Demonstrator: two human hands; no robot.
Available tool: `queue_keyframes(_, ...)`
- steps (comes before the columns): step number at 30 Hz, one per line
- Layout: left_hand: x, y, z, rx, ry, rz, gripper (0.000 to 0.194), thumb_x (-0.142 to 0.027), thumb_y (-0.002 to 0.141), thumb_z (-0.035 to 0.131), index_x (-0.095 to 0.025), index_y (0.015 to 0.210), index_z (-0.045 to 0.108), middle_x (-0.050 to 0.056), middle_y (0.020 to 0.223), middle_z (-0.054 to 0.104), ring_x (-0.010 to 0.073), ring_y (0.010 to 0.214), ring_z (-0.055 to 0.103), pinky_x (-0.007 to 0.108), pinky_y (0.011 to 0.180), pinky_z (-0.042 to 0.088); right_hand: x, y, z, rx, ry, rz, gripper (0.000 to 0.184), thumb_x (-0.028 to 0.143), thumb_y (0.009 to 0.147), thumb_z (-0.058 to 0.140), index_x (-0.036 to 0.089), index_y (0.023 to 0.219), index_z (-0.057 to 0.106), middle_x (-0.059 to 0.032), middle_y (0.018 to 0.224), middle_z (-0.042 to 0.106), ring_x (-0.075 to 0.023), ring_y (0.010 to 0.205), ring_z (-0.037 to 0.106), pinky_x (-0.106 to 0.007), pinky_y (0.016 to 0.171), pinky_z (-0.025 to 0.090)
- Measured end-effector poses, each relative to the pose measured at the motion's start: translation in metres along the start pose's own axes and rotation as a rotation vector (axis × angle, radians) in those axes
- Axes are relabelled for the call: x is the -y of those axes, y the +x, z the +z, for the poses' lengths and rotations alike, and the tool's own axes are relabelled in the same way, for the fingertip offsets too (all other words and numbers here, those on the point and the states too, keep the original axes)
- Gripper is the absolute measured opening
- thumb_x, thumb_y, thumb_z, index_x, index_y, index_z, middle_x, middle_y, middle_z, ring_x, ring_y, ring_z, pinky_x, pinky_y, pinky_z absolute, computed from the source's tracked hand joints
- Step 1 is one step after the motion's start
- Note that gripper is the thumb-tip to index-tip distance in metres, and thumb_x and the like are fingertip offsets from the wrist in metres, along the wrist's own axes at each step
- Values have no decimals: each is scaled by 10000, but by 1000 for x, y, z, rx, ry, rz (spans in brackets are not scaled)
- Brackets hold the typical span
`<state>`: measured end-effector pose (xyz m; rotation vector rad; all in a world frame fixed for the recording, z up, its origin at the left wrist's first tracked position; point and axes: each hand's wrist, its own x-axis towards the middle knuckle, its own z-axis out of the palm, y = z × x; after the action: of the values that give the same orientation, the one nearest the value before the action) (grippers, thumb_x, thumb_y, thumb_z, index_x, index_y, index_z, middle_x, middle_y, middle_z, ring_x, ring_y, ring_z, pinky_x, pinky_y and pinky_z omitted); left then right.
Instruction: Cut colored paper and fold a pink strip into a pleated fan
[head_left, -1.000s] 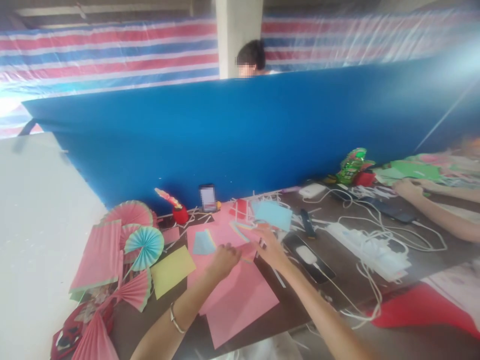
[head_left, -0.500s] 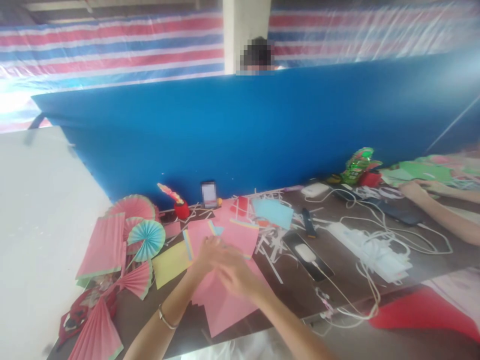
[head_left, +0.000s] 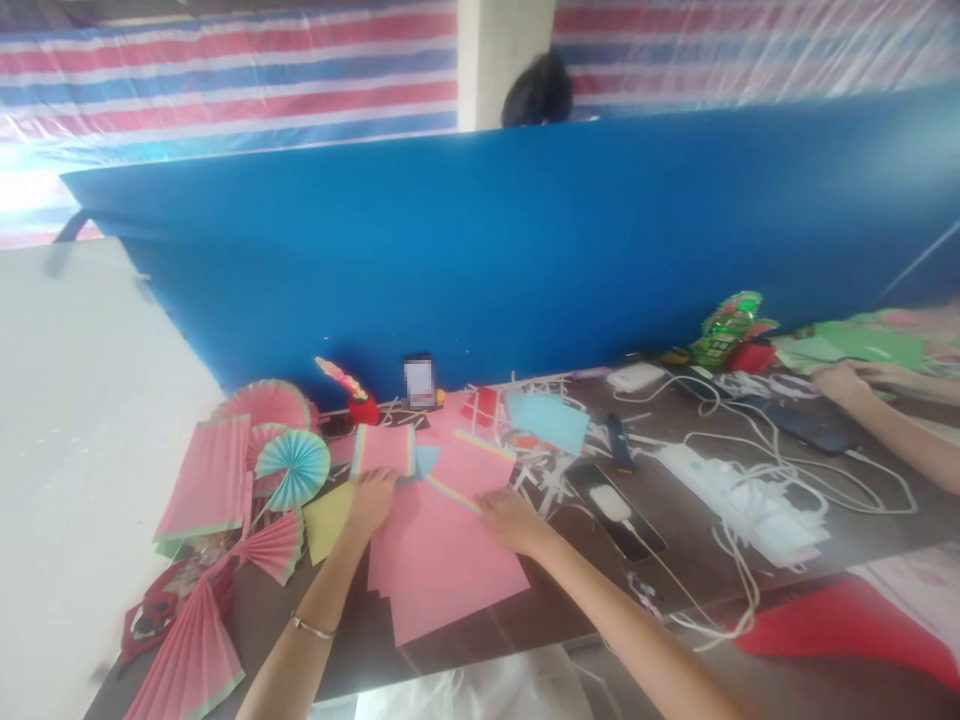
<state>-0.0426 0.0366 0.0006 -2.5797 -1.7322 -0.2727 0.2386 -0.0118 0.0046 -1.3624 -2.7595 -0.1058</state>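
Note:
A small pink paper sheet [head_left: 384,448] with striped bands down two sides lies in front of my left hand [head_left: 373,502]. My left fingers are bent over its near edge, gripping it. My right hand [head_left: 516,522] has its fingers closed at the right corner of another pink sheet [head_left: 474,468], which also carries striped bands on two edges. Beneath both hands spreads a stack of large plain pink paper [head_left: 450,580]. A yellow sheet [head_left: 328,520] pokes out beside my left forearm. My thumbs are hard to make out.
Folded paper fans, one blue [head_left: 294,470] and several pink [head_left: 187,660], lie at left. White paper scraps [head_left: 544,480], a phone [head_left: 615,510] and a cabled power strip [head_left: 742,510] are at right. A blue partition [head_left: 450,250] backs the table. Another person's hands [head_left: 844,385] work far right.
My hands were together over the middle of the pink paper and have moved apart. The small striped sheet has shifted left and away from me and turned straighter. The large pink stack has turned slightly.

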Motion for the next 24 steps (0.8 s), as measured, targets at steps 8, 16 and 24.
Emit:
queue_keyframes(8, -19, -12, 10, -113, -30, 213, 463, -116, 786, 430, -196, 1241, 461, 89, 1323, 454, 241, 1239, 368, 430, 1026, 273, -1, -8, 4, -79, 127, 10, 349, 55, 817, 366, 144, 1061, 599, -99, 977, 662, -192, 824, 623, -302, 722, 469)
queue_keyframes(16, -22, -24, 15, 3, -282, 341, 374, -74, 804, 414, -195, 1126, 562, 41, 1134, 618, 150, 1055, 549, 323, 960, 399, 2, -13, 10, -246, 298, 90, 318, 125, 859, 364, 199, 1046, 610, -57, 1071, 644, -175, 973, 588, -317, 844, 451)
queue_keyframes(24, -47, -34, 1, -79, -145, 199, 422, -101, 787, 462, -230, 1185, 511, 61, 1252, 528, 222, 1188, 437, 401, 978, 359, 45, 17, 20, -352, 170, -16, 228, 143, 881, 410, 188, 940, 625, -61, 852, 650, -187, 843, 547, -373, 860, 370)
